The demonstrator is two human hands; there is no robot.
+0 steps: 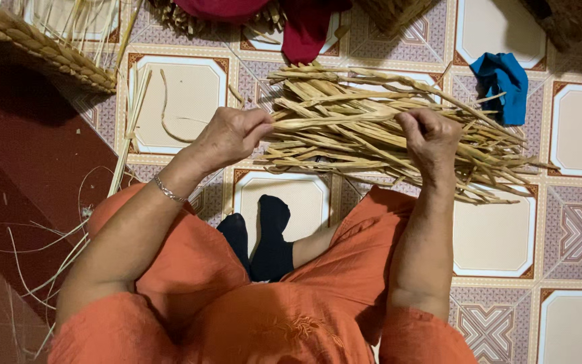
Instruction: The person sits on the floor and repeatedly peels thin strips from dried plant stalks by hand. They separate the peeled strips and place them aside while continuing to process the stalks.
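Observation:
A pile of dried tan straw strips (372, 128) lies on the tiled floor in front of me. My left hand (229, 135) pinches the left end of one long strip (335, 122) that stretches across the pile. My right hand (431, 138) is closed on the same strip further right, knuckles up, above the pile. A thin bracelet (170, 190) circles my left wrist. I sit in orange clothes with my dark-socked feet (264, 236) between my knees.
A woven straw basket edge (42, 47) sits at the upper left. A blue cloth (504, 84) lies on the tiles at the upper right, red cloth (304, 27) at the top. Loose thin straws (129, 128) trail along the left.

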